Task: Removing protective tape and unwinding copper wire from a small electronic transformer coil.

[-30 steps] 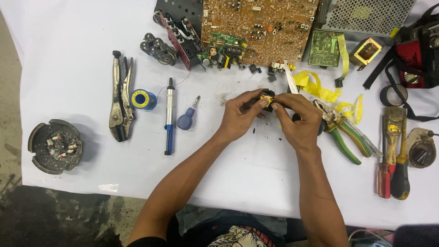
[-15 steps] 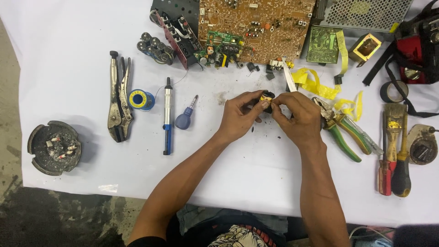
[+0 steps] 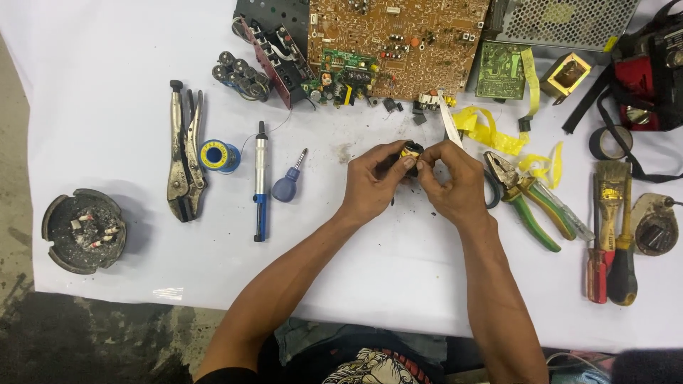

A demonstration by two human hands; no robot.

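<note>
Hands meet over the middle of the white surface, close together, and both are pinched on one small part, black with a strip of yellow tape on it. The left hand holds the part from the side with thumb and fingers. The right hand has its fingertips on the top of the part, at the yellow tape. The part is lifted a little above the cloth, just below the big brown circuit board.

As I judge it, the work on this part is in the middle: loose yellow tape already lies beside the right hand, but some tape is on the part, so the unwrapping seems not finished. The inside of the part is hidden by the fingers.

The tools lie untouched: locking pliers and a solder roll at the left, a solder pump and a small blue screwdriver next to them, green pliers near the right hand.

Compared with one second ago, the hands sit at nearly the same place and the grip is alike; only the fingertips of the right hand have shifted slightly on the tape. Nothing on the surface has moved.
</note>
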